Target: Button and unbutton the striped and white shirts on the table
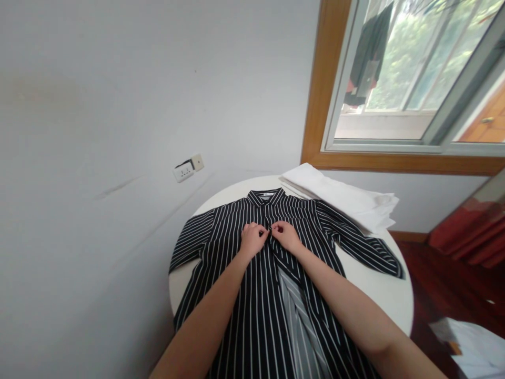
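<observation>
Spread flat under both bare forearms, a black shirt with thin white stripes (256, 316) covers the round white counter (379, 289). Just below its collar, the left hand (252, 239) and the right hand (286, 236) meet, fingertips pinched shut on the front placket. Beyond the right hand lies a stack of folded white cloth (343, 197).

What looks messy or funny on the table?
Only the shirt: below the left hand and right hand, both pinching its front near the collar, the front gapes open, showing the paler inside. One sleeve reaches the table edge. Nothing looks spilled or torn.
</observation>
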`<move>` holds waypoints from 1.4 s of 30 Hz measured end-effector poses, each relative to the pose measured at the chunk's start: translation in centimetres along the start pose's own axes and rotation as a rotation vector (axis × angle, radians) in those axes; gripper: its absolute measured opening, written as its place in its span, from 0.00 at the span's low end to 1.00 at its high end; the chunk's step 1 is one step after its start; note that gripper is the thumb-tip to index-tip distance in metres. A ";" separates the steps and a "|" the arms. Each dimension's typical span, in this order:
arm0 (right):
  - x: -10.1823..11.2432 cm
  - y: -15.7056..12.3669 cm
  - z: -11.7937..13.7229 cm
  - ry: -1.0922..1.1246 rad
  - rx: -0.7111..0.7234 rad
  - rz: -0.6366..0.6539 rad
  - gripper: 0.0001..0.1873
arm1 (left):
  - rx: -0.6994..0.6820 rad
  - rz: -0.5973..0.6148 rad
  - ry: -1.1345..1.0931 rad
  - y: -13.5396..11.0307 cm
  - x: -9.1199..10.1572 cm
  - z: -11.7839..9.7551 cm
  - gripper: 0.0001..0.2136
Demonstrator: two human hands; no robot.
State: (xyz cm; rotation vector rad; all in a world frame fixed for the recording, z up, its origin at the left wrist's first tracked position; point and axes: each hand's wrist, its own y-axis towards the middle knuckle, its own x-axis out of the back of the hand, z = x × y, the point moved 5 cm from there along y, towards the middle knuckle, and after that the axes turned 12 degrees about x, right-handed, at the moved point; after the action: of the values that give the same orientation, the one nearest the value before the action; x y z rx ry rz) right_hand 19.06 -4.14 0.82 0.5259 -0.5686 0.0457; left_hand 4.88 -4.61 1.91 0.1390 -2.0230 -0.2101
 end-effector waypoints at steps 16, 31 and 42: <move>0.2 -0.3 0.5 -0.070 0.030 0.036 0.08 | -0.049 0.036 -0.087 0.1 0.0 0.2 0.08; 0.2 -0.4 0.4 -0.004 0.029 0.010 0.09 | -0.071 0.020 -0.120 -0.1 0.4 0.1 0.07; 0.4 -0.4 1.0 -0.123 0.116 0.111 0.11 | -0.039 0.010 -0.090 0.2 -0.2 0.3 0.08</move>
State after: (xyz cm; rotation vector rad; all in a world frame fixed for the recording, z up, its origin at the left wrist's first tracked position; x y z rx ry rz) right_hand 18.96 -4.96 1.55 0.6128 -0.7186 0.1538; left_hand 4.65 -4.38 1.65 0.0965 -2.1072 -0.2532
